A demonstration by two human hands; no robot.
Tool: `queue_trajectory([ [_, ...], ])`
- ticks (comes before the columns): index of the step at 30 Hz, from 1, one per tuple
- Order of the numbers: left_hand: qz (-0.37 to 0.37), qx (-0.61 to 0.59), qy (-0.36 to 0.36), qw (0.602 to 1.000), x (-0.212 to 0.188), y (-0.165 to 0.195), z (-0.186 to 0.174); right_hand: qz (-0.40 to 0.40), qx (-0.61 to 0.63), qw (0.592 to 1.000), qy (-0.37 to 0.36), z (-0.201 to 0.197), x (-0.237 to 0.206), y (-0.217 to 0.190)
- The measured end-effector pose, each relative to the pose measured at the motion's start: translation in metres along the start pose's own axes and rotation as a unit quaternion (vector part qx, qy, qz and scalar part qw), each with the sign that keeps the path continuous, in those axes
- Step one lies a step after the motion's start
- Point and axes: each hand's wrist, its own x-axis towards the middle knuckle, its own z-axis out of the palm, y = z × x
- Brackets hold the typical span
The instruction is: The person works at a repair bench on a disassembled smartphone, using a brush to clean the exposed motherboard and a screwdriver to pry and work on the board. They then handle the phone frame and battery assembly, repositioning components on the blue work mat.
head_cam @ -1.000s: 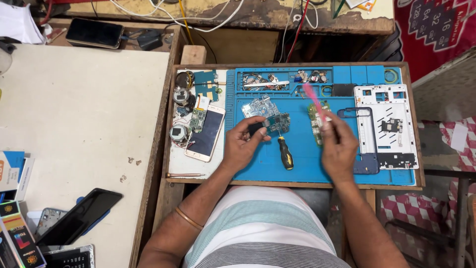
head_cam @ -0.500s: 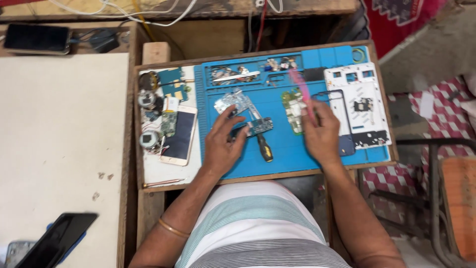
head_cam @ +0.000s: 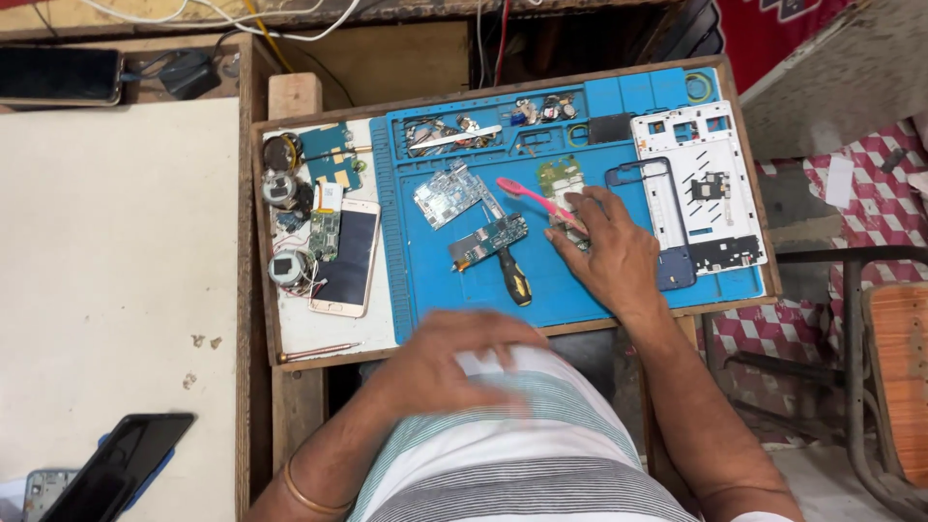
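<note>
right hand (head_cam: 609,256) pins green circuit board (head_cam: 561,184), gripping pink tool (head_cam: 532,198); left hand (head_cam: 464,362), blurred, grip unclear; a slip could scratch it.

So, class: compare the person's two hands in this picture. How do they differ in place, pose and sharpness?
The right hand lies on the blue work mat, while the left hand is off the mat, near the person's striped shirt. The right hand presses a small green circuit board and holds a pink toothbrush; the left hand looks empty. The right hand is sharp; the left hand is blurred. Both are bare.
</note>
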Motion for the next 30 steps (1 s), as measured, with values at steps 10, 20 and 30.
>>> queue_trajectory([
  [10,0.165,-0.121,-0.321,0.925,0.001,0.030,0.048,-0.044,0.121,0.992,0.019,0.009,-0.005,-0.009],
  [20,0.175,-0.169,-0.339,0.909,-0.016,-0.017,0.084,0.014,-0.097,0.992,0.084,-0.041,-0.009,0.081],
  [30,0.070,-0.238,-0.129,0.960,-0.018,-0.006,0.024,0.085,-0.140,0.986,-0.006,-0.031,-0.011,0.104],
])
